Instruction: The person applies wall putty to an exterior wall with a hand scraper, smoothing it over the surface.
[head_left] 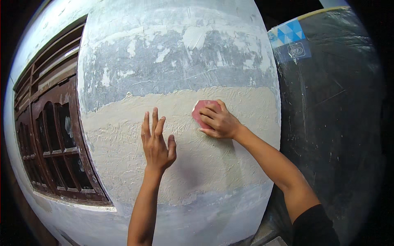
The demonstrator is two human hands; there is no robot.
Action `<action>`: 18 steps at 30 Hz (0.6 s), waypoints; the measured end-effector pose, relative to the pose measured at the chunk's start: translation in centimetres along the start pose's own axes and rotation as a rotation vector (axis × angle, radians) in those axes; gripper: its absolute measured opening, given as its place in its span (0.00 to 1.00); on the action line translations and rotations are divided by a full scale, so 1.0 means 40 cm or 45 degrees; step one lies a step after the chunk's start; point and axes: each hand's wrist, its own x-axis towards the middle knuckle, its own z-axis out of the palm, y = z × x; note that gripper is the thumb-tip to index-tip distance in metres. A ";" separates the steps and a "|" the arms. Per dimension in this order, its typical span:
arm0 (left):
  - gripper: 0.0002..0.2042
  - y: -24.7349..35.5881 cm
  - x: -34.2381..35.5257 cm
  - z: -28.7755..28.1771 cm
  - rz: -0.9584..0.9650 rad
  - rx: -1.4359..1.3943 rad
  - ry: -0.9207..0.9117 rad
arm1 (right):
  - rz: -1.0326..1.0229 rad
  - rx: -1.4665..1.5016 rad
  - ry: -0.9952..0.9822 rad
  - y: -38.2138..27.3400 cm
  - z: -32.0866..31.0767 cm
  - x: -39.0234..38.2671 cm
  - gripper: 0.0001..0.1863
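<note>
In front of me stands a wall with a broad band of rough cream coating (pixel 123 151) across its middle. My right hand (pixel 221 121) grips a flat pink piece (pixel 200 115) with a whitish left edge and presses it against the upper part of this band. Its exact kind I cannot make out, as my curled fingers cover much of it. Lower and to the left, my left hand (pixel 157 145) is open, its fingers stretched upward and the thumb apart. It holds nothing; whether it touches the coating I cannot tell.
Above the cream band runs a patchy grey strip (pixel 164 74) with white smears. A brown wooden window (pixel 61 139) with slats and small panes is set in the wall at left. At right, a dark sheet (pixel 328 115) with a blue-and-white patch (pixel 289 33) stands beside the wall's edge.
</note>
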 end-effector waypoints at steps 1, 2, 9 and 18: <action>0.33 0.000 0.000 -0.010 0.005 0.005 0.003 | -0.021 -0.004 -0.036 0.006 0.008 0.000 0.26; 0.33 0.002 -0.003 -0.026 0.032 -0.006 0.008 | -0.019 0.009 -0.049 0.006 -0.006 -0.025 0.26; 0.29 0.014 0.003 -0.001 -0.002 -0.017 0.038 | 0.037 0.007 0.063 -0.016 0.017 0.055 0.26; 0.27 -0.008 -0.004 -0.024 0.028 0.022 0.049 | 0.115 0.032 0.043 -0.009 -0.007 -0.007 0.27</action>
